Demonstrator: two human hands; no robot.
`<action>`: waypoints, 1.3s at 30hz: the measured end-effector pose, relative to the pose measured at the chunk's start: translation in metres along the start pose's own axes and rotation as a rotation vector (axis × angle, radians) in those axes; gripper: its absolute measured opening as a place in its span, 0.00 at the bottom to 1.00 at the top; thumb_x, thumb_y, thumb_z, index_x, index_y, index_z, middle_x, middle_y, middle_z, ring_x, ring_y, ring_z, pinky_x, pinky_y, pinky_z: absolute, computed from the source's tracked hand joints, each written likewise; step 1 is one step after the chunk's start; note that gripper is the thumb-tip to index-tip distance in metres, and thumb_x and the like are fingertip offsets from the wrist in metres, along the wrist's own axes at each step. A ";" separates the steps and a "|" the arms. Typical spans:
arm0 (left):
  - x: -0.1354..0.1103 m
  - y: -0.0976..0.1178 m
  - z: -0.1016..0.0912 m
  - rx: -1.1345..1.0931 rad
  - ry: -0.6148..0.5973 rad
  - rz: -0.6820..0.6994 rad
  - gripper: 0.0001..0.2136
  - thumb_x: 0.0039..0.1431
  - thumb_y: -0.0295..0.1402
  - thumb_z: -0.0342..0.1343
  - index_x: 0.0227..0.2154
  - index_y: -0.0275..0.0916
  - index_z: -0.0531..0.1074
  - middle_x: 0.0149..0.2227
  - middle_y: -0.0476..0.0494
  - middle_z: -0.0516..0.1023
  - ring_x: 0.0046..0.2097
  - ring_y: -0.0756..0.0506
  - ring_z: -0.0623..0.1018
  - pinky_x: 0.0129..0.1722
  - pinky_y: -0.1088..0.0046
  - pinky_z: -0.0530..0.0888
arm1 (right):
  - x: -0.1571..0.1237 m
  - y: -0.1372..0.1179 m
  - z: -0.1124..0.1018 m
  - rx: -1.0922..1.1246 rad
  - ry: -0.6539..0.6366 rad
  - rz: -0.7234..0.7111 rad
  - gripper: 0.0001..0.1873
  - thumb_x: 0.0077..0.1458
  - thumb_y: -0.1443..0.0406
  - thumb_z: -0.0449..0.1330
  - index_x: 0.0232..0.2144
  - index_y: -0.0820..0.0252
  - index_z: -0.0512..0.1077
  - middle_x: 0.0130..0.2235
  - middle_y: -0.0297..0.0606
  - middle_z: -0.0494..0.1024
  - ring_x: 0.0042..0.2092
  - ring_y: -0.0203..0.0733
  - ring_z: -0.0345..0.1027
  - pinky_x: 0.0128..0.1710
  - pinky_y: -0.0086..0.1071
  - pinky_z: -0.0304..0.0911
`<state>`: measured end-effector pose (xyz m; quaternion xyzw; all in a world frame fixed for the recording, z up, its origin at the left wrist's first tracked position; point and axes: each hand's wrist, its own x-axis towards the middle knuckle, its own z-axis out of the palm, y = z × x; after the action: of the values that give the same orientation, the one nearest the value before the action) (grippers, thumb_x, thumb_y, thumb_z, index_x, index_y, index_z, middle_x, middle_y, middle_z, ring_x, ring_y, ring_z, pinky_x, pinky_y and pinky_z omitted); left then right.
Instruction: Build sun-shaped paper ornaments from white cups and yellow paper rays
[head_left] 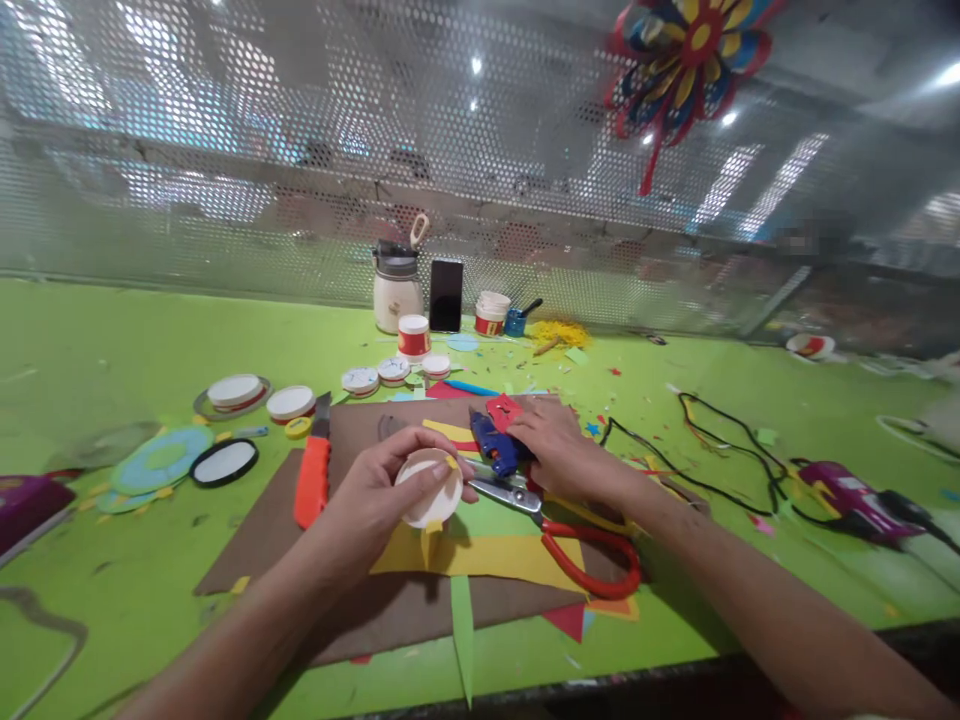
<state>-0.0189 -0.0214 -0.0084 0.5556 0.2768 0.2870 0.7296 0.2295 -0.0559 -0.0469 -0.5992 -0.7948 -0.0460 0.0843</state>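
Observation:
My left hand (pixel 375 495) is closed round a small white round cup or lid (pixel 430 490) with a strip of yellow paper (pixel 431 540) hanging from it. My right hand (pixel 559 440) rests on a blue glue gun (pixel 493 440) lying on the brown cardboard sheet (pixel 360 600); its fingers curl over the gun's rear end. A small red paper piece (pixel 502 410) lies just above the gun. Red-handled scissors (pixel 570 530) lie between my hands on yellow paper (pixel 502 555).
An orange utility knife (pixel 313 470) lies left on the cardboard. White lids (pixel 291 402), a jar (pixel 396 290), a dark phone (pixel 445 295) and small cups stand farther back. Black cable (pixel 720 440) runs right to a purple tool (pixel 855 500). A perforated metal wall stands behind.

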 end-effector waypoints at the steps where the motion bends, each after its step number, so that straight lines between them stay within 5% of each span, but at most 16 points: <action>1: 0.000 0.000 0.001 0.014 0.010 -0.007 0.07 0.55 0.35 0.61 0.34 0.39 0.71 0.34 0.44 0.80 0.35 0.45 0.80 0.31 0.73 0.73 | 0.000 0.000 0.001 -0.002 -0.002 0.002 0.17 0.44 0.73 0.59 0.40 0.62 0.73 0.44 0.46 0.76 0.48 0.51 0.62 0.50 0.44 0.55; 13: 0.009 -0.009 -0.003 -0.033 0.032 -0.045 0.05 0.56 0.30 0.54 0.35 0.38 0.66 0.28 0.44 0.78 0.30 0.44 0.78 0.24 0.72 0.71 | -0.004 0.002 0.000 0.092 0.090 0.018 0.21 0.44 0.72 0.57 0.43 0.59 0.73 0.43 0.45 0.74 0.46 0.50 0.64 0.46 0.44 0.60; 19: 0.012 -0.013 -0.006 -0.089 0.118 -0.103 0.08 0.54 0.30 0.56 0.36 0.38 0.64 0.26 0.43 0.79 0.25 0.45 0.78 0.27 0.70 0.70 | -0.015 0.009 -0.018 0.430 0.194 0.116 0.25 0.41 0.73 0.56 0.46 0.61 0.73 0.48 0.46 0.76 0.51 0.50 0.67 0.55 0.46 0.60; 24: 0.013 -0.011 -0.003 -0.119 0.167 -0.103 0.09 0.54 0.30 0.57 0.36 0.38 0.62 0.25 0.43 0.78 0.25 0.45 0.77 0.26 0.70 0.70 | -0.024 0.010 -0.038 0.755 0.163 0.344 0.19 0.48 0.65 0.60 0.44 0.62 0.75 0.38 0.39 0.80 0.37 0.44 0.73 0.39 0.38 0.69; 30: 0.013 -0.009 -0.002 -0.119 0.222 -0.104 0.11 0.54 0.28 0.55 0.40 0.37 0.62 0.25 0.43 0.78 0.27 0.44 0.78 0.26 0.70 0.71 | -0.033 0.002 -0.051 0.994 0.160 0.335 0.14 0.49 0.61 0.64 0.38 0.63 0.77 0.33 0.39 0.80 0.33 0.42 0.73 0.35 0.35 0.71; 39: 0.012 -0.011 -0.003 -0.128 0.159 -0.114 0.08 0.57 0.31 0.54 0.38 0.38 0.62 0.28 0.42 0.79 0.26 0.46 0.77 0.30 0.68 0.71 | -0.039 -0.007 -0.051 0.844 0.109 0.234 0.19 0.54 0.59 0.61 0.48 0.58 0.74 0.47 0.44 0.78 0.48 0.49 0.72 0.47 0.42 0.69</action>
<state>-0.0115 -0.0130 -0.0210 0.4666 0.3460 0.3051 0.7546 0.2371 -0.1033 -0.0043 -0.5949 -0.6653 0.2609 0.3680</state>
